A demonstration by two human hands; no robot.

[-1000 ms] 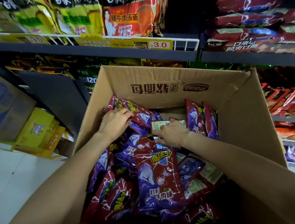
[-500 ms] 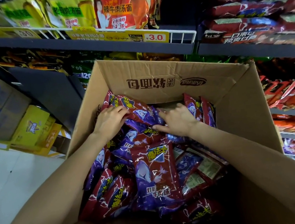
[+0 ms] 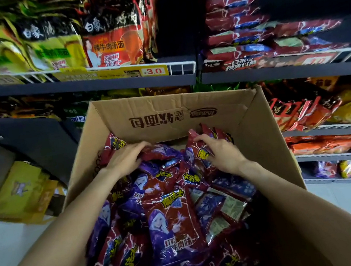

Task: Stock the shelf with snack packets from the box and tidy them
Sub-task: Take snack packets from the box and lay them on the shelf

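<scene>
An open cardboard box [image 3: 258,134] stands in front of me, filled with several red-and-purple snack packets [image 3: 171,221]. Both my hands are inside it at the far end. My left hand [image 3: 126,159] lies on the packets at the far left, fingers curled over the edge of a packet there. My right hand [image 3: 220,151] grips the upright packets [image 3: 202,151] standing at the far right of the box, fingers hooked over their tops. The same kind of packets lies stacked on the upper right shelf [image 3: 245,39].
Dark metal shelves [image 3: 87,86] run behind the box, with noodle bags [image 3: 112,42] and a yellow 3.0 price tag [image 3: 153,71] upper left. Orange and yellow packets [image 3: 315,111] fill the right shelves. Yellow cartons [image 3: 21,195] sit on the white floor at left.
Both hands have shifted farther back in the box. My right hand moved right from the middle packets to the upright ones at the far right. The camera tilted up a little.
</scene>
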